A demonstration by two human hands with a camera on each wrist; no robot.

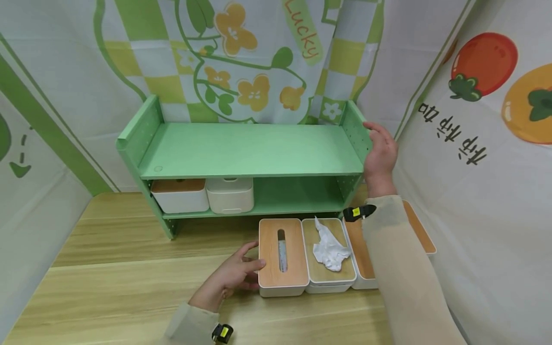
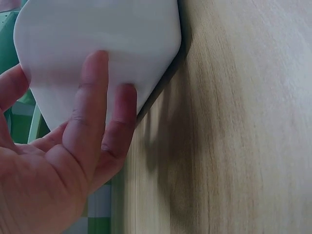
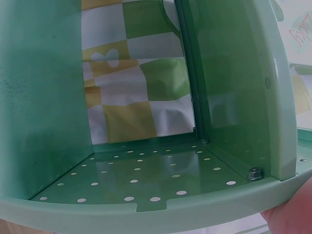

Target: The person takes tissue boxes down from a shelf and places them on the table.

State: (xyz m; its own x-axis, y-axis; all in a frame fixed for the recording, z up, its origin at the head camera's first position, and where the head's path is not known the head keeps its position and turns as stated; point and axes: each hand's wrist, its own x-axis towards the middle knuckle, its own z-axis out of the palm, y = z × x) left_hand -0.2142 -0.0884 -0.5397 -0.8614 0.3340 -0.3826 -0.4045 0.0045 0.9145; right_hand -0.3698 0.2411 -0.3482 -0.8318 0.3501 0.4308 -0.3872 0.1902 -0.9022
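Note:
My left hand touches the left side of a white tissue box with a wood-coloured lid and a long slot. In the left wrist view, the fingers lie fairly straight against the box's smooth white wall. My right hand rests against the outside of the right side panel of a green two-tier shelf. In the right wrist view, the perforated panel fills the picture, and only a bit of the hand shows beyond its edge.
Beside the first box stands a second tissue box with a crumpled white tissue sticking up. Another wood-lidded box is partly behind my right forearm. A brown-lidded box and a cream box sit on the lower shelf.

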